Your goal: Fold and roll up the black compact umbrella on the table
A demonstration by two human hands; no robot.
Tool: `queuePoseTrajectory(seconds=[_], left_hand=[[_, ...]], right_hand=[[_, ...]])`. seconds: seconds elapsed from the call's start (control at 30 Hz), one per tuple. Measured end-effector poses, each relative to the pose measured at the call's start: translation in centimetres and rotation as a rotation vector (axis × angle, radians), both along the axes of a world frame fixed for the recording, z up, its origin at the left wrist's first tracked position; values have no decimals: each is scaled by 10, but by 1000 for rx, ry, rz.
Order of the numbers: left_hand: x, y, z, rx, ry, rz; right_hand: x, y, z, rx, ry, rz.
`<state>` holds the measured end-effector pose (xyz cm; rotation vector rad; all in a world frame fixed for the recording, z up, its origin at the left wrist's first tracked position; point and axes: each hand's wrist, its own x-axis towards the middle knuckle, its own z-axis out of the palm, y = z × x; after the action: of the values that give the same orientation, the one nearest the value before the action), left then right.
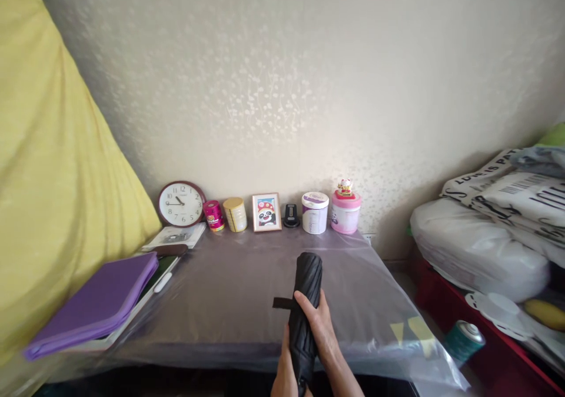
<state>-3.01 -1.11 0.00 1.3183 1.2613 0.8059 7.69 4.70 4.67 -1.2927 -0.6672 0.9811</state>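
A folded black umbrella (pixel 309 273) is held between my two hands above the front part of the table, its far end pointing toward the wall. My right hand (pixel 318 321) is wrapped around its middle from the right, thumb across the top. My left hand (pixel 285 370) grips the near end from the left and below; part of it is cut off by the lower frame edge. A short black strap (pixel 282 303) sticks out loose to the left of the umbrella, close to my right thumb.
Along the wall stand a clock (pixel 181 204), tins, a framed panda picture (pixel 266 212) and lidded tubs (pixel 315 214). A purple folder (pixel 95 303) lies at left beside a yellow curtain (pixel 66 167). A spray can (pixel 464 341) and piled bedding (pixel 481 244) are at right.
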Motion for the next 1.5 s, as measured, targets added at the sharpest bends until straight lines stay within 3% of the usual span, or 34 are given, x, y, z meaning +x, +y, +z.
queuePoseTrajectory(seconds=[0.1,0.13,0.2,0.27,0.33,0.43,0.6,0.8,0.93,1.13,1.37,1.5], left_hand=[[-6,3,15,84,-63,-66],[-8,4,22,57,-102,-117],[-10,6,35,-147,-232,-181],[-11,7,45,-227,-350,-219],[-11,9,50,-234,-343,-245],[-12,14,46,-131,-150,-241],[-17,32,22,361,221,-68],[-18,46,5,392,616,-94],[-17,48,3,402,754,-133],[-15,49,5,430,885,-167],[-15,49,4,455,997,-184],[-13,48,4,500,1071,-167]], right_hand=[[-3,-3,-1,-10,104,36],[-4,-4,0,-19,164,75],[-6,-7,2,-28,264,144],[-7,-8,4,-27,289,181],[-5,-7,5,-15,209,169],[3,-2,-1,24,-106,112],[13,10,-26,133,-755,-46],[9,14,-44,300,-986,75],[9,13,-47,386,-937,229],[16,14,-49,418,-721,245],[30,13,-44,267,-234,404],[24,21,-36,258,-224,524]])
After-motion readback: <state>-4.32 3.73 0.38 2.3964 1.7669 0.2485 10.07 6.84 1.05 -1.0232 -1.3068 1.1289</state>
